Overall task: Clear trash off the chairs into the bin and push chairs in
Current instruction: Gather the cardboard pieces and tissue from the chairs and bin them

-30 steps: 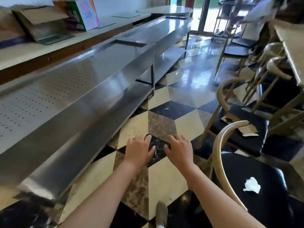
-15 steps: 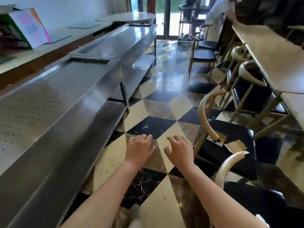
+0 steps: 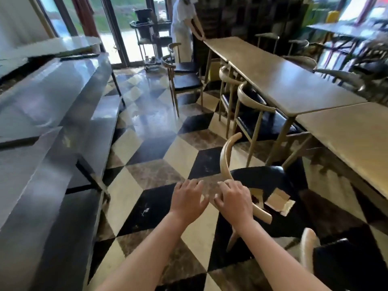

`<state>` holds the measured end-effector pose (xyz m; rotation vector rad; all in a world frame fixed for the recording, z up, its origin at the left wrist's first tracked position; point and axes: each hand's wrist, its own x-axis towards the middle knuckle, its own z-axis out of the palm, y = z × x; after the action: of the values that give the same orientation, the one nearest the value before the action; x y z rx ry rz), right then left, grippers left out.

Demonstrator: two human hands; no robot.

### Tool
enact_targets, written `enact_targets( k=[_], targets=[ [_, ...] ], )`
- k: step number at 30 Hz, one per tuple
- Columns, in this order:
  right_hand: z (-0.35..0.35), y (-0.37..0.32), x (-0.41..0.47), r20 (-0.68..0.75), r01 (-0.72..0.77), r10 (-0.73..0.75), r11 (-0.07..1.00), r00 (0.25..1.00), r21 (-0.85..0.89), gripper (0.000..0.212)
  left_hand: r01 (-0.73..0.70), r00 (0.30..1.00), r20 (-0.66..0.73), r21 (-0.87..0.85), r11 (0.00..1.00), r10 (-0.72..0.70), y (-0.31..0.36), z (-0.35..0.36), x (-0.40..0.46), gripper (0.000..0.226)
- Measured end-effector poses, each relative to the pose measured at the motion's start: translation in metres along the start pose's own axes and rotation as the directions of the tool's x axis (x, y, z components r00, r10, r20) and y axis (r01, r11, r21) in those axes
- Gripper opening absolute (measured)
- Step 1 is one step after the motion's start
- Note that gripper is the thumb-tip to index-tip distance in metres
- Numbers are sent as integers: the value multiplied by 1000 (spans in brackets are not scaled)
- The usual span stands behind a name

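Both hands empty, fingers spread: left hand (image 3: pixel 188 199) over floor, right hand (image 3: pixel 234 199) at the chair (image 3: pixel 225 158) backrest, contact unclear. Cardboard scraps (image 3: pixel 278 199) on its black seat.

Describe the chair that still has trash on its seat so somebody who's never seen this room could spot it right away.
Start at the long row of light wooden tables on the right side of the room. The chair with the curved pale wooden backrest and black padded seat stands pulled out from them over the checkered tile floor, just past the right hand. It alone carries tan torn cardboard scraps; the chairs further along look bare.
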<state>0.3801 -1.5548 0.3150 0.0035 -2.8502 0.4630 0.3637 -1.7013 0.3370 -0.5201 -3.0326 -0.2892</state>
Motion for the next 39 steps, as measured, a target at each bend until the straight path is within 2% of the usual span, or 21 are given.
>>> enact_targets(
  k=[5, 8, 12, 17, 20, 24, 29, 35, 39],
  targets=[
    [6, 34, 38, -14, -161, 161, 987, 987, -10, 24, -179, 983, 15, -102, 979, 181, 15, 10, 69, 33],
    [14, 63, 62, -38, -255, 254, 967, 966, -16, 33, -239, 968, 54, -120, 964, 247, 26, 26, 114, 38],
    [25, 106, 92, -35, -393, 394, 919, 918, 38, 36, -292, 950, 90, -91, 952, 300, 40, 50, 169, 46],
    [36, 159, 119, -5, -503, 503, 864, 864, 37, 39, -356, 918, 169, -54, 933, 360, 59, 72, 229, 44],
    [43, 187, 123, 11, -584, 584, 811, 812, 37, 38, -362, 897, 233, -100, 927, 376, 76, 88, 257, 48],
    [52, 225, 116, 37, -736, 735, 677, 677, 10, 35, -439, 827, 332, -122, 890, 453, 98, 118, 289, 50],
    [66, 266, 109, 90, -877, 879, 474, 468, -81, 39, -558, 690, 473, -136, 819, 548, 123, 167, 335, 51],
    [106, 307, 117, 97, -955, 957, 282, 273, -91, 40, -664, 517, 601, -168, 728, 610, 148, 233, 378, 52],
    [162, 347, 116, 128, -980, 975, 191, 183, -54, 47, -674, 472, 662, -154, 722, 582, 157, 301, 394, 53]
  ],
)
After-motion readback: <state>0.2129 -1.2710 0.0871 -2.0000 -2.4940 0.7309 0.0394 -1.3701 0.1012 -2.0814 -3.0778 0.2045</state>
